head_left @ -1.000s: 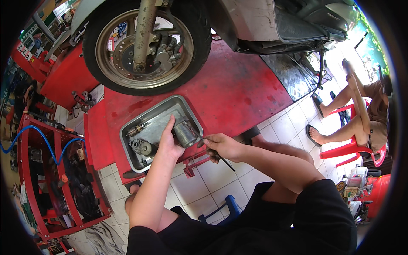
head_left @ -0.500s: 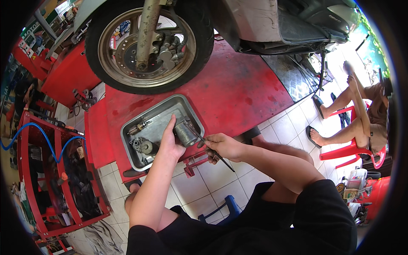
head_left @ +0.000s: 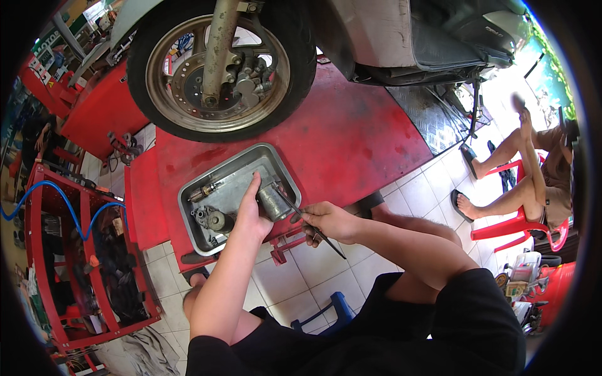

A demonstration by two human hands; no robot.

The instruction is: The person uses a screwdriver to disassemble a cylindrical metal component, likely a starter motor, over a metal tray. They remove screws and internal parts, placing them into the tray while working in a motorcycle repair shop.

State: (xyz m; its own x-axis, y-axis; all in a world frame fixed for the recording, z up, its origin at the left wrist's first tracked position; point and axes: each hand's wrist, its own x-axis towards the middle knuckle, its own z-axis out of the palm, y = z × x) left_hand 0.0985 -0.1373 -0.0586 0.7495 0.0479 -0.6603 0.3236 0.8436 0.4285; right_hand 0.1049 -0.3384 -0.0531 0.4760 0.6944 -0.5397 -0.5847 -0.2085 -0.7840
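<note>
A grey metal cylinder (head_left: 272, 205), like a small motor housing, is held in my left hand (head_left: 252, 216) over the near right side of a metal tray (head_left: 287, 161). The thumb lies along its left side; the other fingers are mostly hidden beneath. My right hand (head_left: 328, 222) pinches a thin, dark, rod-like tool (head_left: 331, 243), whose upper end lies along the cylinder's right side. Its exact kind cannot be made out. Inside the tray sit a small shaft-like metal part (head_left: 205, 190) and a round-bodied metal part (head_left: 219, 220), both left of the cylinder.
The tray rests on a red platform (head_left: 357, 131), below a scooter's front wheel (head_left: 141, 103). A red shelf rack (head_left: 94, 276) with a blue hose (head_left: 75, 216) stands left. A blue stool (head_left: 342, 308) is below me. At right, a person sits on a red chair (head_left: 501, 229).
The cylinder and the tool have shifted slightly, with both hands keeping their hold. The seated person's raised hand has moved a little.
</note>
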